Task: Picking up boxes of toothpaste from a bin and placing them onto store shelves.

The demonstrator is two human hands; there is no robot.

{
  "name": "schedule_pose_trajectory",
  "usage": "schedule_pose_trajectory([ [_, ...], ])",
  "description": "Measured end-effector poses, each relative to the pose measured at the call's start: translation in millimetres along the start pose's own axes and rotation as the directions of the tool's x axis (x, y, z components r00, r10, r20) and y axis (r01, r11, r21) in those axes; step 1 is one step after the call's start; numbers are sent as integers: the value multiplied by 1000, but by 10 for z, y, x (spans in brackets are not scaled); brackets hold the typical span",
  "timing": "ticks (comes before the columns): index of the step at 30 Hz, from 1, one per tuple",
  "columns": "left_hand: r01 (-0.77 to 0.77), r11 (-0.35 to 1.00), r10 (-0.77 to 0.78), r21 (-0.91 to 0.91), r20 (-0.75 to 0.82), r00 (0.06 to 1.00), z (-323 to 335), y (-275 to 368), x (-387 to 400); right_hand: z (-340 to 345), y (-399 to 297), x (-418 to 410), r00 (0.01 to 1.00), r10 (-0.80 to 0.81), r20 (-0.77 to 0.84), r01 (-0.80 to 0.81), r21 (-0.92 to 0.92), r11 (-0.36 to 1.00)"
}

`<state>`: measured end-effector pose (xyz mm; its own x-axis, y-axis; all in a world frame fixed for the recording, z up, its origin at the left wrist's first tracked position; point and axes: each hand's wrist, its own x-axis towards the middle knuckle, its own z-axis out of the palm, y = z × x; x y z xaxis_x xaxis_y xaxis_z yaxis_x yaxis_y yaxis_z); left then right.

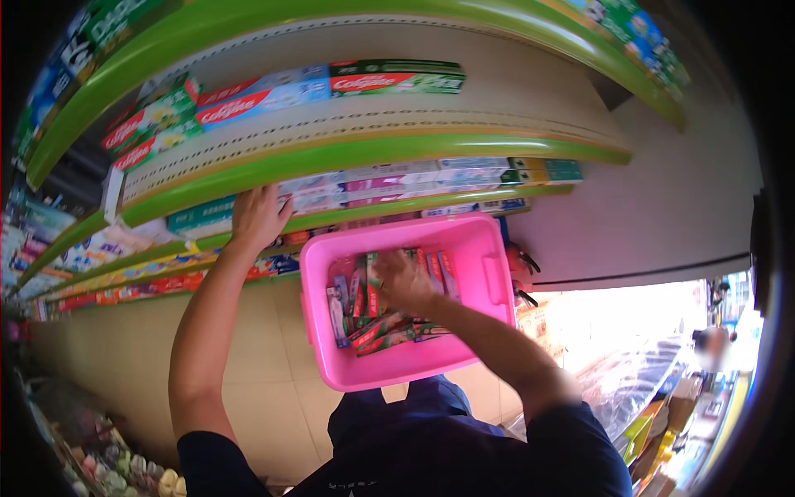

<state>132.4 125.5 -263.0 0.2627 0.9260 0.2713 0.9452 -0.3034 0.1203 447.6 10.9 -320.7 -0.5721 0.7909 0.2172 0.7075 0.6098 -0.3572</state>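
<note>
A pink plastic tub [497, 286] stands before me below the shelves. Inside lie several toothpaste boxes [379, 332], mostly red and green, some upright and some lying flat. My right hand [404, 282] reaches into the tub over the boxes; motion blurs its fingers. Up at the green shelf edge [385, 152], my left hand [258, 217] rests against its underside, thumb apart, fingertips partly hidden. Beside that hand are a teal box [202, 217] and stacked pale boxes [317, 189]. On the shelf above sit red, green and blue Colgate boxes [261, 102].
Another green-edged shelf [348, 9] curves overhead. Lower shelves with colourful packages [136, 273] run to the left. Fire extinguishers [522, 261] stand right of the tub. Footwear [130, 469] lies at the lower left. Plastic-wrapped goods [640, 379] and a person [714, 348] are at the right.
</note>
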Motion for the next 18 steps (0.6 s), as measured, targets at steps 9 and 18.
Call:
schedule_pose_trajectory([
  [9,-423,888,430,-182,0,903,-639,246,-255,158,-252,-1044,884,213,417,-370,343,863],
  [18,-600,799,551,-49,-340,762,-2399,555,-45,-2534,-730,1090,829,-344,-442,344,-82,935],
])
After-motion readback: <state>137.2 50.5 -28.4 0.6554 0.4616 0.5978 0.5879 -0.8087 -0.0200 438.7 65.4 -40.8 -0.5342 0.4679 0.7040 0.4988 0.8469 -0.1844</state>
